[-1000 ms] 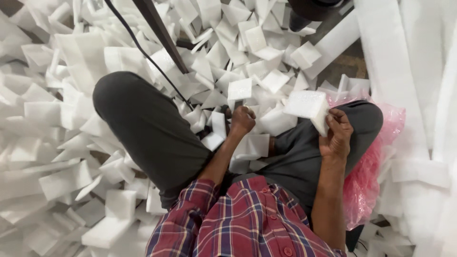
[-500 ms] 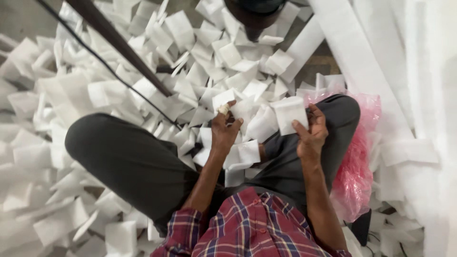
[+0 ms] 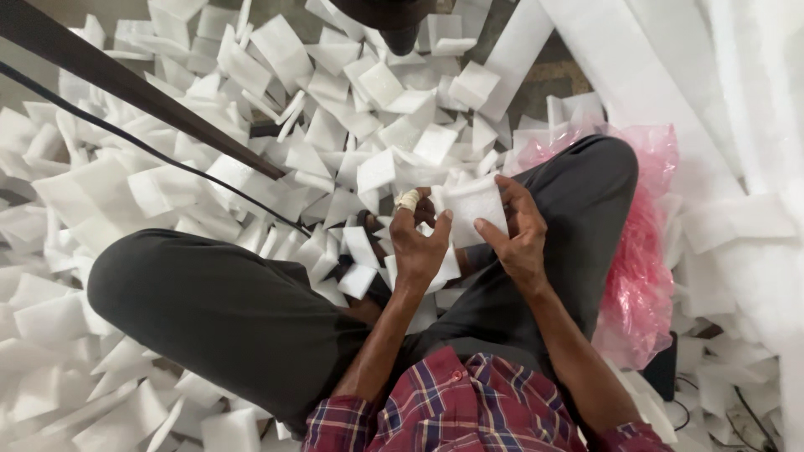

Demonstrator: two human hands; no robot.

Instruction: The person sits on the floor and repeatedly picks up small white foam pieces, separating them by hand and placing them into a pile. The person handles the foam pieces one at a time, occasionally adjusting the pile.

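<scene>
Both hands meet just above the lap on one white, square, soft foam sheet piece (image 3: 474,209), and everything else spreads out from that grip. The right hand (image 3: 517,236) closes on the piece's right edge, fingers curled over the front and thumb pressing from below, so the sheet stands up facing the camera rather than sagging. The left hand (image 3: 419,243) pinches the piece's left edge between thumb and fingertips; one of its fingers wears a pale wrapped tape band (image 3: 408,199), likely as protection against rubbing. Holding from both sides keeps the limp foam flat and taut. Directly beneath the grip, more cut white foam squares (image 3: 360,251) lie between the person's knees, close enough to reach without leaning. Beyond the grip, away from the body, a broad scatter of similar white foam pieces (image 3: 276,50) covers the floor. To the right of the grip, past the dark grey trouser leg (image 3: 578,192), sits a crumpled pink translucent plastic bag (image 3: 645,276), and farther right lie long white foam strips (image 3: 737,100). To the left, a dark slanted wooden bar (image 3: 142,92) and a thin black cable (image 3: 167,163) run over the pile towards the grip.
</scene>
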